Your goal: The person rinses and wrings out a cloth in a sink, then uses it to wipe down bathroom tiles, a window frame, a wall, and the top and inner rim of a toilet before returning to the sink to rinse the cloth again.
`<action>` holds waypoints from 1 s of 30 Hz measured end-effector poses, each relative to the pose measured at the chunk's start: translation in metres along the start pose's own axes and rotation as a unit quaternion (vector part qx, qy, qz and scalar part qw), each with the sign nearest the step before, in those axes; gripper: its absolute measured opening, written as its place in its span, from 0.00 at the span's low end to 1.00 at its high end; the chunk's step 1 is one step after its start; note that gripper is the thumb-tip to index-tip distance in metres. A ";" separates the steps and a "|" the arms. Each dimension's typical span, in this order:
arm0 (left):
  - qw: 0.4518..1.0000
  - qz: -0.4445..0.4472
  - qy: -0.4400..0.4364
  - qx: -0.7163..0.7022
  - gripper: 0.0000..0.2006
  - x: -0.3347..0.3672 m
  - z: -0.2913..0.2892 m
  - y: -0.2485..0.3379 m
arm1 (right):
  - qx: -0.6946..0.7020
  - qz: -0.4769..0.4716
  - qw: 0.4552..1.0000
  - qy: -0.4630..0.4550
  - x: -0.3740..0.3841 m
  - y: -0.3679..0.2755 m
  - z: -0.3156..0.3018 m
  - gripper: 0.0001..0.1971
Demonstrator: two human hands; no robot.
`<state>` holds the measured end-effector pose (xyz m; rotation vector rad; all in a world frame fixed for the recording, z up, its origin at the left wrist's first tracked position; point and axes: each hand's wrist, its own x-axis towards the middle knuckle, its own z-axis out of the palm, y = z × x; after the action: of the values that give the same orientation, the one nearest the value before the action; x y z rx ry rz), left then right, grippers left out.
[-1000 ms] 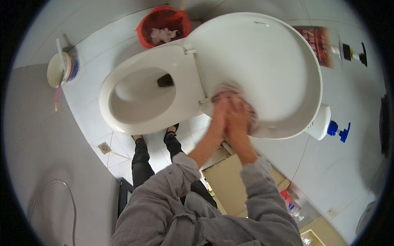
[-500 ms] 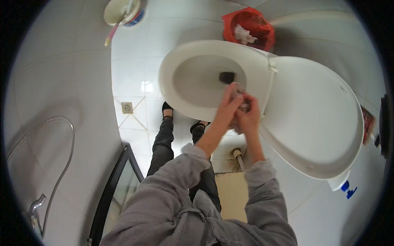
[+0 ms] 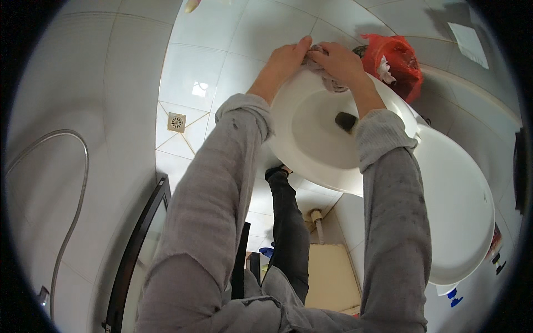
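Observation:
Over the far rim of a white toilet [image 3: 282, 119], both hands have hold of a crumpled greyish-pink rag [image 3: 335, 85]. My left hand [image 3: 287, 62] is closed at the rag's left end, its thumb pointing up. The fingers of my right hand [image 3: 341, 62] are curled round the other end, and part of the cloth hangs below them over the rim. Inside the bowl the dark drain opening [image 3: 346, 121] shows. The toilet lid [image 3: 458, 208] stands raised at the right.
A bin lined with a red bag [image 3: 410, 69], with white tissue inside, stands just beyond the toilet. A square floor drain [image 3: 176, 122] lies to the left. Along the left wall hangs a shower hose [image 3: 83, 188], near a dark-framed glass panel [image 3: 129, 255].
Both hands have moved from above the bowl's right side to its far rim, stretching forward with the rag. My view has shifted, and the bucket at the far left is mostly out of sight.

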<state>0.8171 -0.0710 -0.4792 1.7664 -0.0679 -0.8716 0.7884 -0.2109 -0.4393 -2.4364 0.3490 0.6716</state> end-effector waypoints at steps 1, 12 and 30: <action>0.999 -0.035 0.000 0.037 0.24 -0.002 -0.001 -0.009 | -0.073 0.003 0.997 -0.016 0.009 -0.004 0.008 0.16; 0.782 -0.298 0.194 -0.512 0.17 -0.133 0.027 -0.143 | -0.532 -0.246 0.805 -0.094 -0.021 -0.076 0.165 0.13; 0.765 -0.197 0.216 -0.574 0.10 -0.194 0.033 -0.130 | -0.232 -0.382 0.889 0.096 -0.117 -0.051 0.145 0.09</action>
<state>0.6096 0.0405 -0.4922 0.7332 0.9834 -0.5292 0.6541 -0.0728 -0.4546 -2.7714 -0.7651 0.1595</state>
